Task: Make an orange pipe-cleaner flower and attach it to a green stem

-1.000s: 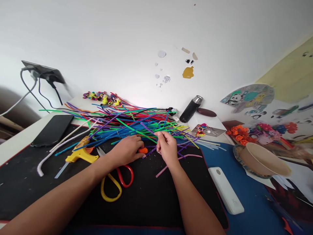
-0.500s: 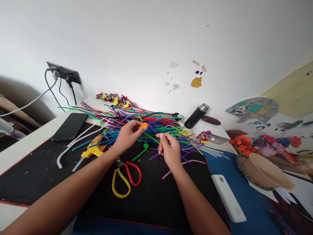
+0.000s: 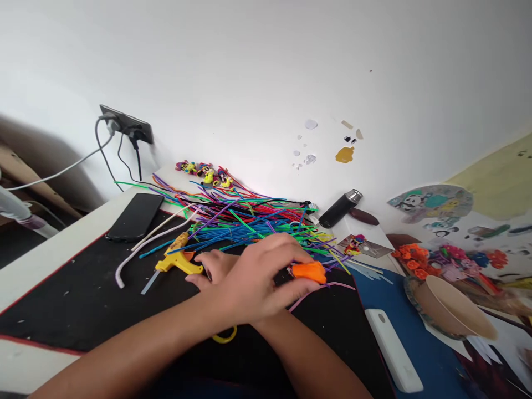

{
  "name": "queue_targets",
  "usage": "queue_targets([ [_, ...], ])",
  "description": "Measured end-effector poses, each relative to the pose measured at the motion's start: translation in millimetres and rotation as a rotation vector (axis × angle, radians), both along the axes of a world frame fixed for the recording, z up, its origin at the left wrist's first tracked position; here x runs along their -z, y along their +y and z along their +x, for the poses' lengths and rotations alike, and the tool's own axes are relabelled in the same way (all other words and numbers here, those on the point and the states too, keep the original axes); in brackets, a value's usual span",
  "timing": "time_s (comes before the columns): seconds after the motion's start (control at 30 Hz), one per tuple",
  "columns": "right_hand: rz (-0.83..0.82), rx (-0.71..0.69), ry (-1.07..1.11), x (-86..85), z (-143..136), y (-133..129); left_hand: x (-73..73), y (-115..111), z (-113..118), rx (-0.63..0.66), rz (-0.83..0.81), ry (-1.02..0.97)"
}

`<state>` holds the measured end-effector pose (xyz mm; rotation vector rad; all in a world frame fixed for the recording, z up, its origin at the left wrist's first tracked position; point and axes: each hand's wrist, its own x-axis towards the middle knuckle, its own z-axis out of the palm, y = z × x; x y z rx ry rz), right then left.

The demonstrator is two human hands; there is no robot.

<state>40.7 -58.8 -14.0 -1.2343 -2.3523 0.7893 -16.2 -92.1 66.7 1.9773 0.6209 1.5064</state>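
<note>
My arms are crossed over the black mat (image 3: 91, 299). My left hand (image 3: 268, 271), on top and reaching right, pinches a small orange fuzzy piece (image 3: 310, 272) between thumb and fingers. Beneath it, my right hand (image 3: 214, 267) extends left, thumb and finger apart at the handle end of a yellow glue gun (image 3: 177, 259); firm contact cannot be made out. A clear glue stick (image 3: 150, 282) sticks out of the gun's back. Below my wrists, only part of the scissors' yellow handle (image 3: 226, 336) shows. Behind my hands spreads a pile of multicoloured pipe cleaners (image 3: 233, 224).
A black phone (image 3: 136, 217) lies at left. Small colourful figures (image 3: 208, 173) stand by the wall. Further right are a black flask (image 3: 341, 209), a white power bank (image 3: 393, 350), a bowl (image 3: 453, 310) and orange fuzzy pieces (image 3: 412, 260).
My left hand has moved right with the orange piece. My right hand has crossed left beneath it to the glue gun. The camera view has shifted slightly, and my arms now cover most of the scissors.
</note>
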Motion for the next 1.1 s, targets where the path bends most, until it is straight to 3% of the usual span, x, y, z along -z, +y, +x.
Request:
queue_targets([
  [0.1, 0.045, -0.085, -0.152, -2.7, -27, -2, 1.1, -7, 0, 0.059, 0.066, -0.033],
  [0.27, 0.127, -0.188, -0.482, -10.2, -65, -4, 10.6, -13, -7, 0.114, 0.034, -0.027],
  [0.43, 0.159, -0.226, -0.45, -5.5, -69, -1, 15.5, -19, -7, 0.121, 0.03, -0.016],
  [0.53, 0.144, -0.183, -0.277, 6.1, -65, -1, 14.9, -23, -3, 0.133, 0.052, -0.021],
  [0.63, 0.031, -0.141, 0.033, 15.3, -62, -4, 14.1, -28, 3, 0.154, 0.064, 0.015],
  [0.83, -0.439, -0.024, 0.651, 15.4, -53, -2, 25.5, -35, 18, 0.203, 0.167, 0.061],
  [0.97, -0.684, 0.041, 0.913, 10.7, -33, 8, 34.6, -36, 26, 0.217, 0.214, 0.18],
  [1.1, -0.866, 0.086, 1.136, 6.5, -3, 17, 35.0, -36, 34, 0.264, 0.268, 0.276],
])
